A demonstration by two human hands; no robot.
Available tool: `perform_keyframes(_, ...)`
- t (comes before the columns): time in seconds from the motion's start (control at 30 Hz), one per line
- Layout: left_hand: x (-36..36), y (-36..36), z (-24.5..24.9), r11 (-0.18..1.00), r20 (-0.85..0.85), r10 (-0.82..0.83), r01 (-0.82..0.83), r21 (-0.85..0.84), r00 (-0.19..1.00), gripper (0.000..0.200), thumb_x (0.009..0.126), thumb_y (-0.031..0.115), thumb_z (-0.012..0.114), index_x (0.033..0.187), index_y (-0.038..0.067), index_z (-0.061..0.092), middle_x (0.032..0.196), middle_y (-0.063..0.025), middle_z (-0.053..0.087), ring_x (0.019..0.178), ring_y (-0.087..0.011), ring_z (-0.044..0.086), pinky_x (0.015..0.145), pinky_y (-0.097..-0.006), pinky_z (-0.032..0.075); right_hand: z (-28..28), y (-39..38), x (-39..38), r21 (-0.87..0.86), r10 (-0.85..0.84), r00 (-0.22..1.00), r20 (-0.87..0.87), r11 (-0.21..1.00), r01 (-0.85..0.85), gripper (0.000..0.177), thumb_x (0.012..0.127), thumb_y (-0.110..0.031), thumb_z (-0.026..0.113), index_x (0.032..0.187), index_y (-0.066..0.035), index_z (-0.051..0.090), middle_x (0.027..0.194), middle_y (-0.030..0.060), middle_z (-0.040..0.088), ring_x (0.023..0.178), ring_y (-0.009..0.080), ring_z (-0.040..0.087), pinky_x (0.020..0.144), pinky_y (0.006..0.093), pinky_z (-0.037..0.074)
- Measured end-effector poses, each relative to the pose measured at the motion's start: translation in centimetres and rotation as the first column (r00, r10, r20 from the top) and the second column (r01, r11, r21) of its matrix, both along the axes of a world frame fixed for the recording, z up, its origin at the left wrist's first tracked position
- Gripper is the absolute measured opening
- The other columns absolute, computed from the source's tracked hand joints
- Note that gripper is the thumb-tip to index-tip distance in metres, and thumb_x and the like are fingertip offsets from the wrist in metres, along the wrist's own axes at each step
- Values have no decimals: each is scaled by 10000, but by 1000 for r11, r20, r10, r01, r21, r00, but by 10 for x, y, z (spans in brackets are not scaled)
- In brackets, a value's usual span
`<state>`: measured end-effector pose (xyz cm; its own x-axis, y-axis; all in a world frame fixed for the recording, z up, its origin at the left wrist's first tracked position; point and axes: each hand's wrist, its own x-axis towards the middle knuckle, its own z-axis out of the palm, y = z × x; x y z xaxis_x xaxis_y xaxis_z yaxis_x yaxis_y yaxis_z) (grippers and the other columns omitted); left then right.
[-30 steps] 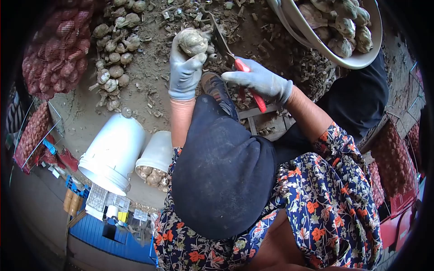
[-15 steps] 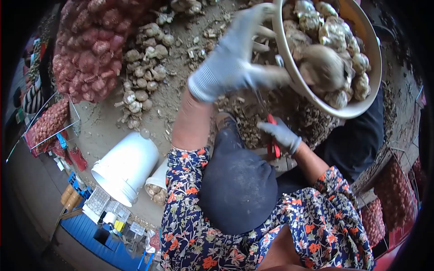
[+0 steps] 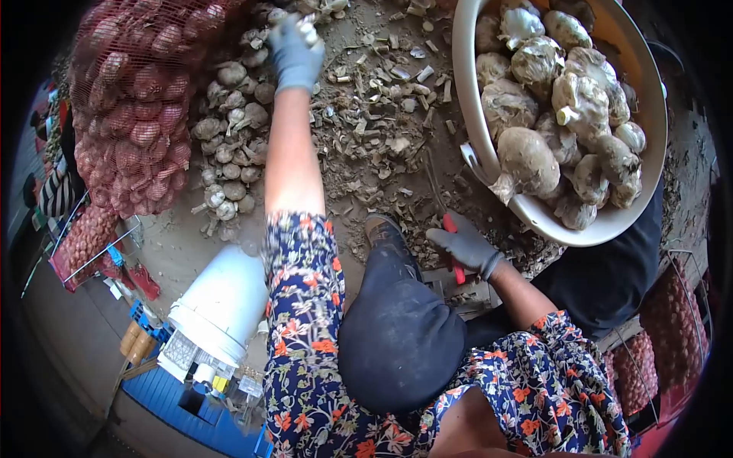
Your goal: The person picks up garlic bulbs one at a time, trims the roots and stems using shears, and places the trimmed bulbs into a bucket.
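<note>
My left hand (image 3: 296, 55), in a grey glove, reaches out to the far end of a pile of garlic bulbs (image 3: 233, 137). Its fingers are blurred against pale bulbs, and their grip cannot be made out. My right hand (image 3: 471, 246), also gloved, is closed around the red handles (image 3: 453, 248) of a cutting tool beside my knee. The tool's long metal part points away over the trimmings. A large cream tub (image 3: 463, 84) at the upper right holds several big garlic bulbs (image 3: 528, 160).
Red mesh sacks of bulbs (image 3: 137, 114) stand at the upper left. A white bucket (image 3: 225, 301) lies tilted at the lower left. Cut stems and peelings (image 3: 382, 130) cover the ground in the middle. More filled sacks (image 3: 635, 370) are at the lower right.
My left hand has moved from the tub's rim to the garlic pile on the left. A blurred bulb over the tub now rests in it. My right hand still holds the red-handled tool.
</note>
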<state>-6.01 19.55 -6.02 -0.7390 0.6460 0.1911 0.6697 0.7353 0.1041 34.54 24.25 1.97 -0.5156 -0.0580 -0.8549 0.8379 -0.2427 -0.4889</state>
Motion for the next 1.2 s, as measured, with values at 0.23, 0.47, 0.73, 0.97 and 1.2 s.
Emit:
perform_keyframes(0.23, 115, -85, 75, 532, 794, -492, -598, 599, 357, 709, 677, 107, 841, 1253, 9, 439, 1089, -23, 558, 941, -119, 557, 873, -254, 461, 25, 16, -53, 415, 261, 944, -203, 896, -159, 506, 794, -389, 613, 1079, 22, 536, 1015, 246, 615, 976, 357, 605, 832, 413, 454)
perform_keyframes(0.47, 159, -101, 120, 619, 780, -463, -477, 624, 421, 743, 627, 137, 883, 1238, -5, 484, 1070, -20, 572, 938, -94, 551, 833, -223, 474, 55, 11, -109, 414, 351, 898, -267, 883, -222, 645, 804, -492, 615, 1171, 25, 498, 1066, 253, 610, 1012, 345, 611, 868, 385, 468)
perform_keyframes(0.73, 164, -126, 107, 618, 784, -378, -497, 609, 492, 670, 628, 261, 890, 1139, -16, 556, 1012, -35, 619, 881, -91, 585, 792, -237, 495, 54, -16, -66, 367, 216, 940, -262, 924, -110, 385, 807, -369, 643, 815, 4, 549, 770, 182, 594, 720, 288, 573, 712, 370, 461)
perform_keyframes(0.97, 175, -131, 94, 692, 647, -314, -299, 657, 695, 677, 651, 172, 861, 1192, 5, 489, 1048, -51, 587, 946, -125, 580, 837, -263, 495, 72, -8, -87, 943, 720, 693, -41, 257, -211, 382, 814, -349, 623, 1023, -59, 489, 944, 195, 593, 896, 349, 610, 786, 480, 464)
perform_keyframes(1.2, 176, -136, 102, 797, 570, -354, -80, 599, 742, 848, 517, 307, 919, 1186, 15, 488, 1047, -105, 620, 939, -180, 631, 828, -294, 531, 67, 10, -89, 956, 840, 510, 187, -36, -291, 431, 830, -370, 619, 1077, -40, 492, 940, 181, 602, 877, 313, 619, 769, 521, 442)
